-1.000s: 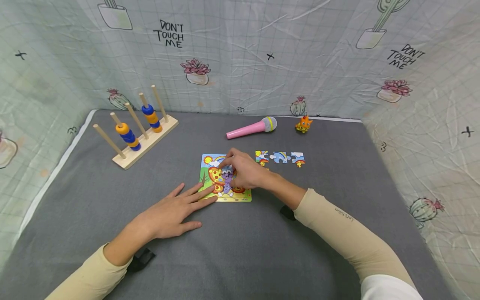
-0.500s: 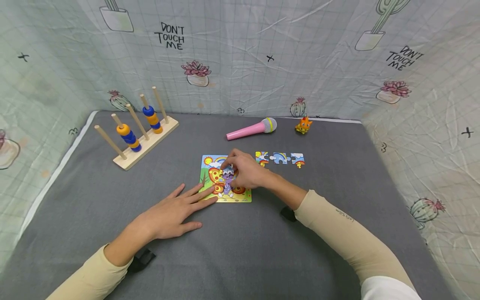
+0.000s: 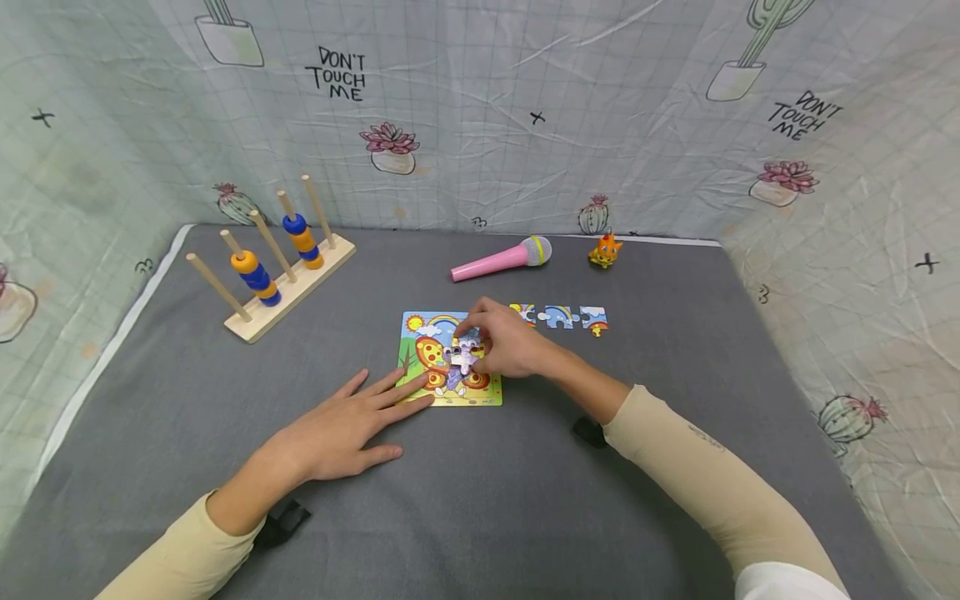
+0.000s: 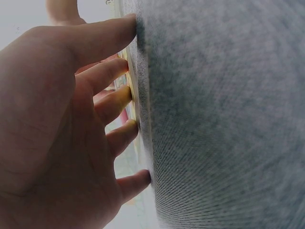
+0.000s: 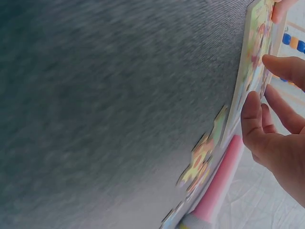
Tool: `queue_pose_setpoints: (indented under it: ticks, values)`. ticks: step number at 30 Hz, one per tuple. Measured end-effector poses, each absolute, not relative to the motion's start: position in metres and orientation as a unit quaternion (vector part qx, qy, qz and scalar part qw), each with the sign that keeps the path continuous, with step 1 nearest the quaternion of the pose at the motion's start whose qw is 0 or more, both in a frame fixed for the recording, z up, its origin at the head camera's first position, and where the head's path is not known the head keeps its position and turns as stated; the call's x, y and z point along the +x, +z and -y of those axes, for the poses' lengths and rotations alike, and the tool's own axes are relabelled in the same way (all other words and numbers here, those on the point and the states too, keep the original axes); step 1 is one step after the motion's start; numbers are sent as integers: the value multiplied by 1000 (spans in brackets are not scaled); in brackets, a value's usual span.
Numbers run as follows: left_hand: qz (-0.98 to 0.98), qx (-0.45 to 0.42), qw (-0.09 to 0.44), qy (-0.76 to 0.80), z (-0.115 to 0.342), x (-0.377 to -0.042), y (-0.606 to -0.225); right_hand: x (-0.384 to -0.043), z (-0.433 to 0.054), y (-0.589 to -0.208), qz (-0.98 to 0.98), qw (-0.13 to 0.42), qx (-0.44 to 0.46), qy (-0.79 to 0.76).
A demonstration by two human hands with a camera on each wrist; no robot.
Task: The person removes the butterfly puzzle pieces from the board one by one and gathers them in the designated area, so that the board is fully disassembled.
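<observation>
Cloth (image 3: 525, 500), grey, covers the work surface, with a wooden peg rack (image 3: 295, 292) of blue and orange rings at the far left. Left hand (image 3: 341, 425) lies spread, palm down, longer fingers on the near-left part of a butterfly puzzle board (image 3: 422, 337). The right hand (image 3: 512, 342) is over the board's right side, thumb and fingertips pinching a puzzle piece (image 3: 462, 357) over the middle, so the board lies between the hands. A pink microphone (image 3: 495, 262) rests beyond, and an orange toy figure (image 3: 604, 250) sits at its right. Three loose pieces (image 3: 558, 317) form a row right of the board, the leftmost partly hidden by the right hand. Only the left wrist view shows the palm, thumb and little fingertips on cloth; the right wrist view reveals more pieces beside the board, hidden from the head view.
</observation>
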State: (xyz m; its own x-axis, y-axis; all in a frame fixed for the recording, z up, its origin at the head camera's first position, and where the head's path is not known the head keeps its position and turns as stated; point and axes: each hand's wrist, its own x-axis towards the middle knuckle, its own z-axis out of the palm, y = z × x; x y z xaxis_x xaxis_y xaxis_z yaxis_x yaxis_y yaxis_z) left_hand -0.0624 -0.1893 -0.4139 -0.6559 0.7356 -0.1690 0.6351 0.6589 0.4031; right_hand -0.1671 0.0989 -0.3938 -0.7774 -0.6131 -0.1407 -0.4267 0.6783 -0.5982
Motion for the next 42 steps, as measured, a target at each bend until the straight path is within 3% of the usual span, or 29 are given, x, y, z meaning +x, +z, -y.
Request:
queue_pose_setpoints:
  ticks: [42]
  values:
    - [-895,378,173,165,189,-63,-410,-164,-197,-390,-919,143,-227,-289]
